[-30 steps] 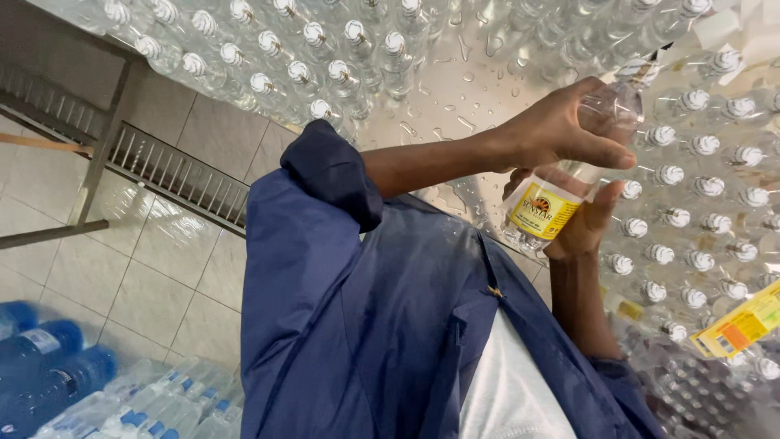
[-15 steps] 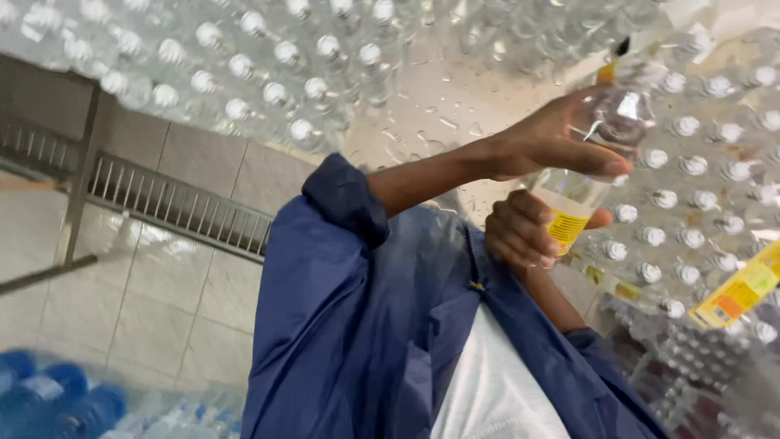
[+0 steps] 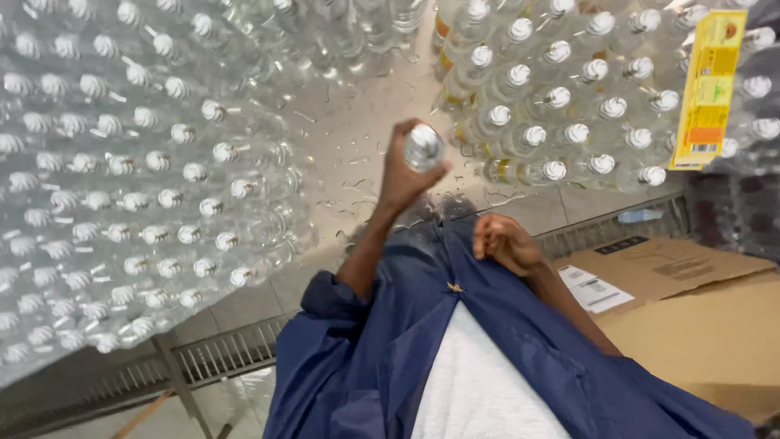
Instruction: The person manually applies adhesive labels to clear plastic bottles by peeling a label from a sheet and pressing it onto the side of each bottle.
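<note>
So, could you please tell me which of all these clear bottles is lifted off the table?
The one bottle gripped in the left hand, seen end-on over the wet gap between the two groups. All the others stand capped in packed rows on the table.

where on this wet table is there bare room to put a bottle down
A bare wet strip of table runs between the big block of capped bottles on one side and the smaller block on the other. The left hand holds a bottle over it. Both blocks are packed tight.
</note>
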